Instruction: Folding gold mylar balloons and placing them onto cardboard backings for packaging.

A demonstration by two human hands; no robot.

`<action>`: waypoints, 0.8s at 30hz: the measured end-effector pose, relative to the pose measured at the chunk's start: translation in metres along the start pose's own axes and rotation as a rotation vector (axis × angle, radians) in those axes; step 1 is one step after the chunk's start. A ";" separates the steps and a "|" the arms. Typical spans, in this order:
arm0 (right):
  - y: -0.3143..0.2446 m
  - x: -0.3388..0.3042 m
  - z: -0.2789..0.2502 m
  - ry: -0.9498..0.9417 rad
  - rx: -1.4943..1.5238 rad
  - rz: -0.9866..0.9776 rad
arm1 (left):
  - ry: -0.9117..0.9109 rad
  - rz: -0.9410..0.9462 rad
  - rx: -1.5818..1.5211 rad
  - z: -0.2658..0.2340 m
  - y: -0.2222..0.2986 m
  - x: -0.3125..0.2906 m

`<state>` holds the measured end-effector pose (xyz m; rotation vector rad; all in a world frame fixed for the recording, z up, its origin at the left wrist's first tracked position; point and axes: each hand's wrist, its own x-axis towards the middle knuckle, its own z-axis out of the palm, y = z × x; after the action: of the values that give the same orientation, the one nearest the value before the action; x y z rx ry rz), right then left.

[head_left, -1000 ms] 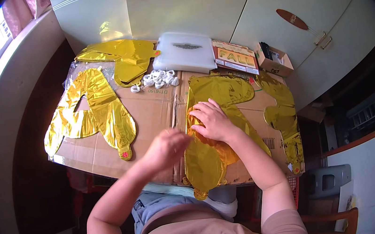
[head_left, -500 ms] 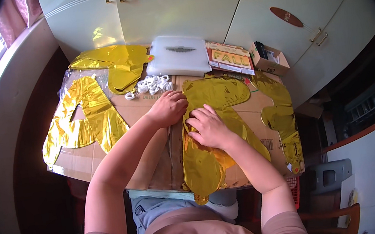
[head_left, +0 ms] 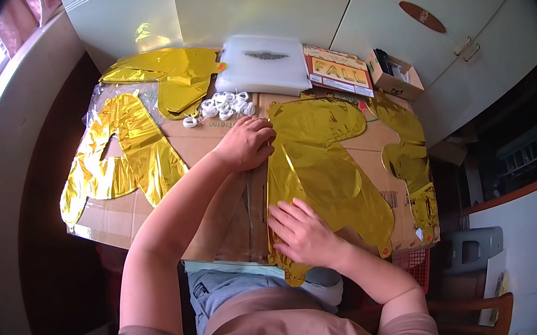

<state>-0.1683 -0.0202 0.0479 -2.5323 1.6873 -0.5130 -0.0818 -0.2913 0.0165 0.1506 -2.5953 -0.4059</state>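
A flat gold foil balloon (head_left: 323,170) shaped like a letter R lies before me on the cardboard. At its upper left edge my left hand (head_left: 248,144) is closed, the fingers curled against the foil; the thumb side is partly hidden. My right hand (head_left: 304,234) rests on the balloon's lower left part, palm down, with the fingers stretched out. The balloon's bottom end sticks out past the cardboard's near edge.
Around it lie an A-shaped gold foil balloon (head_left: 120,161), a folded one (head_left: 187,87) and another at right (head_left: 405,149). Behind are white ribbon rolls (head_left: 226,105), a translucent plastic case (head_left: 262,66), a printed packet (head_left: 339,73) and a small cardboard box (head_left: 394,76). Cabinets stand at the back.
My right hand has slid down the balloon toward me, and the foil under it now lies flatter and spread out. My left hand stays at the upper left edge.
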 end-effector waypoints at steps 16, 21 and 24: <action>-0.023 -0.032 0.004 0.021 0.050 -0.090 | 0.065 -0.130 0.124 0.009 0.024 -0.002; -0.020 -0.036 0.007 0.037 0.089 -0.097 | 0.031 -0.179 0.218 0.014 0.028 0.003; -0.020 -0.035 0.005 0.026 0.119 -0.085 | 0.206 -0.117 0.225 0.025 0.040 0.001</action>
<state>-0.1609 0.0193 0.0389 -2.5305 1.5138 -0.6351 -0.0963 -0.2468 0.0084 0.4012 -2.4285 -0.1294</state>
